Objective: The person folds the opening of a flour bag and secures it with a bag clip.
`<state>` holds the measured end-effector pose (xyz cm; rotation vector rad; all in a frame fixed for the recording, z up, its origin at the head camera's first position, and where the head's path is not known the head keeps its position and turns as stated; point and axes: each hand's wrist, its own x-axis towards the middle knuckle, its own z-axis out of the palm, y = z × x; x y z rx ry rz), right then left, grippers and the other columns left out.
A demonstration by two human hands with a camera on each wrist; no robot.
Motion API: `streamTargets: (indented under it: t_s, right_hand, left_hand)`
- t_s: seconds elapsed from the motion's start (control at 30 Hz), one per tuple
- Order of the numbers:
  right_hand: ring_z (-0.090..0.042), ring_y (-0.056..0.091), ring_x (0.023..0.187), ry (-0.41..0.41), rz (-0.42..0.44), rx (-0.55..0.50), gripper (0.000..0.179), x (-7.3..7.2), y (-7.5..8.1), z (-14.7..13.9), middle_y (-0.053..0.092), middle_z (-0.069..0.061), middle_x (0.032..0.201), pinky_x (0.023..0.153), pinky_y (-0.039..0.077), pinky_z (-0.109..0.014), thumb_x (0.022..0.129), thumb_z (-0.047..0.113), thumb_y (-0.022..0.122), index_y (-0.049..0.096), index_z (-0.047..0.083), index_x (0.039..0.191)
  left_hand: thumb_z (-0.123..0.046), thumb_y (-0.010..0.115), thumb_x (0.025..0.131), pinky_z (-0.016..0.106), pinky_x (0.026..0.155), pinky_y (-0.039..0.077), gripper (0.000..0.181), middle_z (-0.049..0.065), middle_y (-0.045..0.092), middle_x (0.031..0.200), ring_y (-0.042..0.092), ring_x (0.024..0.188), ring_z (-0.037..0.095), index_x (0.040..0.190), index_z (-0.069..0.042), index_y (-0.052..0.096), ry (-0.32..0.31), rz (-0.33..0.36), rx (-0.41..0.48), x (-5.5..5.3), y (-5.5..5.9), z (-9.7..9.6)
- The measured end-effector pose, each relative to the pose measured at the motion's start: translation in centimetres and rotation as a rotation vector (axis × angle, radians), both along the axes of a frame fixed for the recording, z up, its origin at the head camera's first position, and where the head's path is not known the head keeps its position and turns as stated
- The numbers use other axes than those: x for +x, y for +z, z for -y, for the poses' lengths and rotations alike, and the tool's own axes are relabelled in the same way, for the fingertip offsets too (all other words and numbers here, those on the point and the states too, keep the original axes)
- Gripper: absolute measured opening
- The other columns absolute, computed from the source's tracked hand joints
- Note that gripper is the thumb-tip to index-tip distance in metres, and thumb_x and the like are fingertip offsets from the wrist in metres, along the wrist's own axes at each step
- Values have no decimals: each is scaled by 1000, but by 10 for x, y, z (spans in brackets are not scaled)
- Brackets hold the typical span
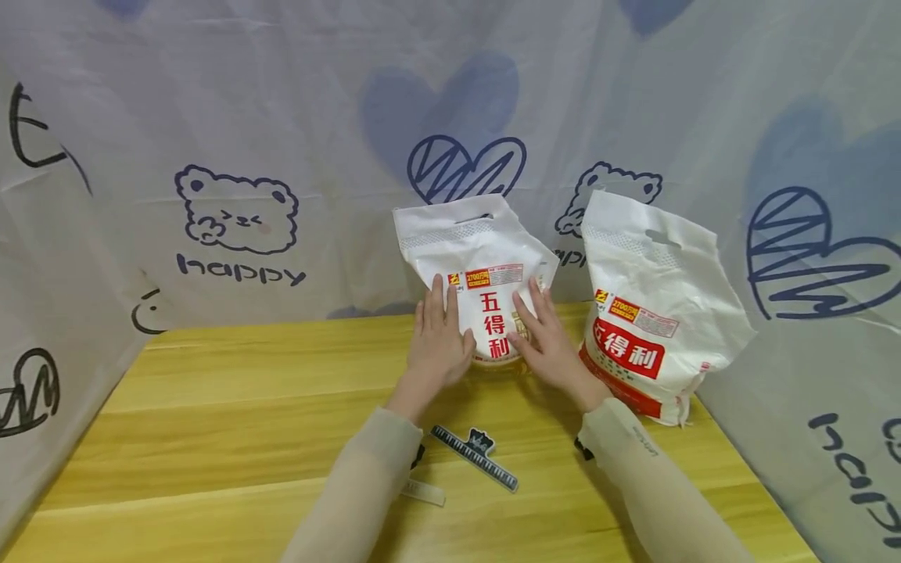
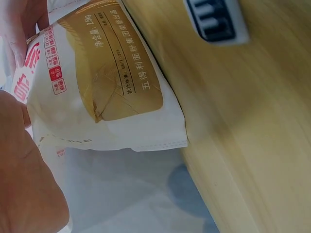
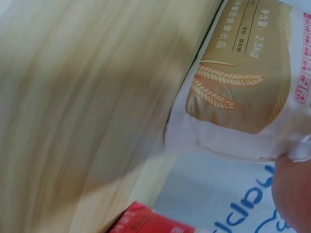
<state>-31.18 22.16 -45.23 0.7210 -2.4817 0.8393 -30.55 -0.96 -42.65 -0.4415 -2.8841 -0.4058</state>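
Note:
A white flour bag (image 1: 486,250) with red lettering and a cut-out handle stands at the back of the wooden table. My left hand (image 1: 439,332) rests on its left front side, fingers straight and pointing up. On its right front side lies my right hand (image 1: 552,340), fingers spread and extended. The wrist views show the bag's gold lower panel (image 2: 121,63) and wheat-ear print (image 3: 218,85). A second white flour bag (image 1: 651,305), with a red label, stands to the right of my right hand, apart from it.
A piano-key clip (image 1: 475,457) with a black bear lies between my forearms. A pale clip (image 1: 424,493) is partly hidden by my left sleeve. Something black (image 1: 583,449) peeks out by the right sleeve. Behind the wooden table (image 1: 246,407) hangs a printed cloth (image 1: 338,117).

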Motion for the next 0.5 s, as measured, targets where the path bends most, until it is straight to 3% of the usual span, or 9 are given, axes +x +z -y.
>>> streamTargets:
  t_s: [0.5]
  right_hand:
    - [-45, -5, 158, 59, 49, 39, 70, 2, 7, 61, -1, -11, 175, 122, 11, -69, 104, 24, 61, 28, 13, 164]
  left_hand:
    - [-39, 35, 109, 48, 128, -6, 79, 16, -30, 168, -2, 159, 42, 164, -3, -9, 51, -46, 26, 16, -4, 60]
